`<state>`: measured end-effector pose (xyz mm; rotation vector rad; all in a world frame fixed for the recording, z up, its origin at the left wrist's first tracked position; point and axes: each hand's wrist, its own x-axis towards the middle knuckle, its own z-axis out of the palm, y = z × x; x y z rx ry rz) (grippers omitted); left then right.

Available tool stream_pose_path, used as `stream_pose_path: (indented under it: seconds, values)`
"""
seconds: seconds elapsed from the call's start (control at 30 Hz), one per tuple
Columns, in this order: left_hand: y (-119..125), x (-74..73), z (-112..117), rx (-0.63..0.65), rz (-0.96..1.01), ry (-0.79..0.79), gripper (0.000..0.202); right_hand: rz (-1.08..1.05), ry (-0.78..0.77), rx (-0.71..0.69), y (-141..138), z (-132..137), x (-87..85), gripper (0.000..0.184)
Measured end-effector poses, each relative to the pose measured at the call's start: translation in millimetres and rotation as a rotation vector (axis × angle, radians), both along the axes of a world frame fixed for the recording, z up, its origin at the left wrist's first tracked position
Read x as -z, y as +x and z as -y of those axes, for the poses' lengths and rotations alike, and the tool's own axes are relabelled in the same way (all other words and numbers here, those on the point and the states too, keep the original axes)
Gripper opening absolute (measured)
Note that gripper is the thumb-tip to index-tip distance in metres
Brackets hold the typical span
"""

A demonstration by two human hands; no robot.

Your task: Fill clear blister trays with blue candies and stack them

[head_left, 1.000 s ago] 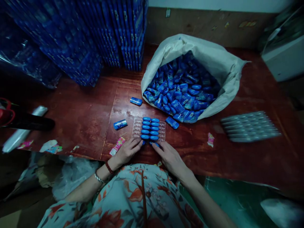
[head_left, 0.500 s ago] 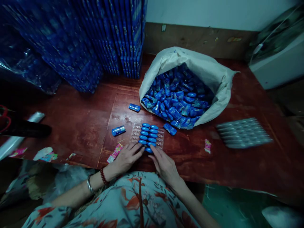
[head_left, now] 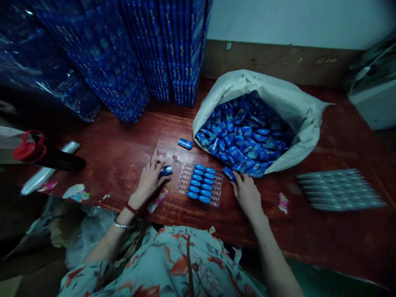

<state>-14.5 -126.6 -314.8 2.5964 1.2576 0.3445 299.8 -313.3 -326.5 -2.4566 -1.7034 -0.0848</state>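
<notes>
My left hand (head_left: 149, 182) has its fingers closed over a small blue shrink-wrapped packet (head_left: 166, 170) on the table. On the other side, my right hand (head_left: 248, 193) pinches a similar blue packet (head_left: 228, 173) beside the sack's mouth. Between the hands lies a clear plastic blister tray (head_left: 185, 178). Blue oval pieces (head_left: 195, 182) fill its two middle columns, and the outer cavities hold nothing blue. A third blue packet (head_left: 185, 143) lies behind the tray, touched by neither hand.
A white sack (head_left: 309, 123) full of blue packets opens toward me. Tall stacks of blue packs (head_left: 173, 49) stand at the back left. Nested clear trays (head_left: 340, 189) lie right; a red-lidded black bottle (head_left: 62, 159) lies left. Pink wrappers (head_left: 283, 203) are scattered about.
Both hands have left the tray's near edge and moved apart. The left has gone to the left packet, the right to the packet by the sack. The camera view has shifted slightly.
</notes>
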Motion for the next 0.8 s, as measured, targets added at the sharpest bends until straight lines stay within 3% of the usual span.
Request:
stream_pose_path:
  seconds: [0.1, 0.27, 0.43, 0.57, 0.7, 0.8]
  values:
    - [0, 3.0, 2, 0.024, -0.066, -0.006, 0.044, -0.005, 0.025, 0.002, -4, 2, 2.0, 0.038]
    - [-10, 12.1, 11, 0.012, 0.065, -0.037, 0.028, -0.189, 0.143, 0.025, -13, 18, 5.3, 0.037]
    - [-13, 13.8, 26, -0.084, 0.332, -0.146, 0.026, -0.675, 0.304, 0.234, -28, 29, -4.1, 0.042]
    - [2, 3.1, 25, -0.136, 0.525, -0.238, 0.025, -1.146, 0.388, 0.455, -41, 23, -20.5, 0.062]
    - [25, -10.8, 15, -0.029, 0.586, -0.249, 0.028, -1.474, 0.488, 0.425, -46, 13, -29.2, 0.046]
    - [42, -12.4, 10, 0.111, 0.549, -0.249, 0.031, -1.62, 0.493, 0.338, -45, 7, -28.5, 0.048]
